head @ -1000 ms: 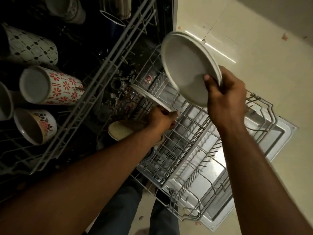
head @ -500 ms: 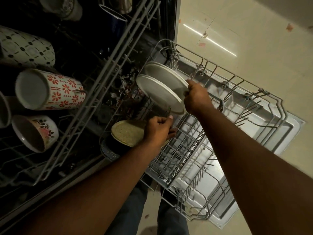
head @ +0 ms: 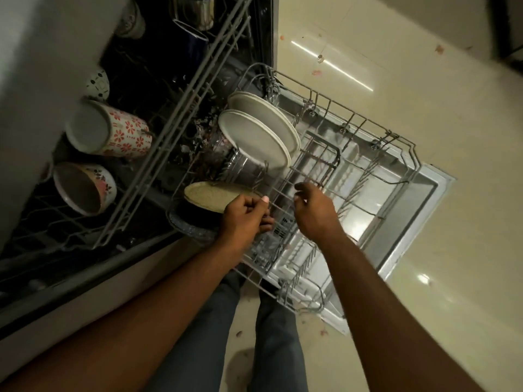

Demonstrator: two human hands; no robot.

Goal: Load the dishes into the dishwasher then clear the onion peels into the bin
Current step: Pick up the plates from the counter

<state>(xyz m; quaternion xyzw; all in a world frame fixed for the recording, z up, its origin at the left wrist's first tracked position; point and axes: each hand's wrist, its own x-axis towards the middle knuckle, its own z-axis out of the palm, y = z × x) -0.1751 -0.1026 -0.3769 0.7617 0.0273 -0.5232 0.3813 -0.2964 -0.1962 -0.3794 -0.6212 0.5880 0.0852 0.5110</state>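
Two white plates [head: 256, 140] stand on edge side by side in the pulled-out lower rack [head: 351, 162] of the dishwasher. A tan woven-looking dish [head: 209, 195] sits over a dark bowl [head: 195, 219] at the rack's near left corner. My left hand [head: 246, 215] hovers just right of that dish, fingers curled, holding nothing. My right hand [head: 315, 212] hangs above the rack's wires, fingers loosely apart and empty. Both hands are clear of the plates.
The upper rack [head: 181, 117] holds a red-flowered mug [head: 110, 134], a floral cup [head: 83, 188] and darker cups behind. The open dishwasher door [head: 410, 210] lies under the lower rack. Onion peel bits [head: 317, 72] dot the cream floor. My legs [head: 226, 349] stand below.
My right hand set the second plate into the rack beside the first and let go, then drew back toward me. My left hand released the first plate and pulled back too.
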